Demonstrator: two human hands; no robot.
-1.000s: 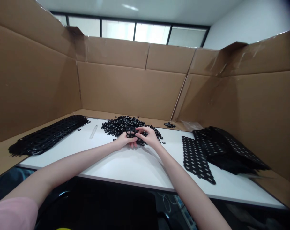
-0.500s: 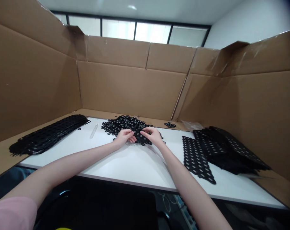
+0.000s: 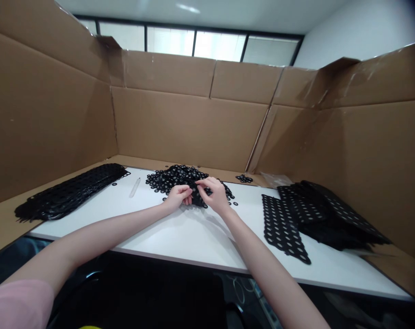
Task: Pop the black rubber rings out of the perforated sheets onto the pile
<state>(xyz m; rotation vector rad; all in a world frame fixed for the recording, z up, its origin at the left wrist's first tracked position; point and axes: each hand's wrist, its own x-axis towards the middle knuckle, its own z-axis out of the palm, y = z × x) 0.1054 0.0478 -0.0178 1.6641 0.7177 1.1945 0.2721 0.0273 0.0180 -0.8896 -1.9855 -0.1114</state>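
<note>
My left hand (image 3: 179, 197) is closed at the near side of a heap of small black rings (image 3: 180, 175). Its thumb and fingers pinch a black perforated sheet (image 3: 196, 197), which hangs in front of the heap and is partly covered by both hands. Just to the right, my right hand (image 3: 214, 194) is bent over the same sheet, thumb and fingertips drawn together at its upper part. Whatever lies between those fingertips is too small to make out.
A stack of black perforated strips (image 3: 73, 189) lies at the left, beside a white pen (image 3: 134, 188). Flat on the right of the white table (image 3: 180, 237) is a holed sheet (image 3: 284, 228), near a larger pile (image 3: 323, 212). A few rings (image 3: 244, 178) sit farther back. Cardboard walls (image 3: 190, 128) surround everything.
My right hand has shifted slightly left and up, closer to my left hand, and its fingertips have come together. My left hand stays almost where it was.
</note>
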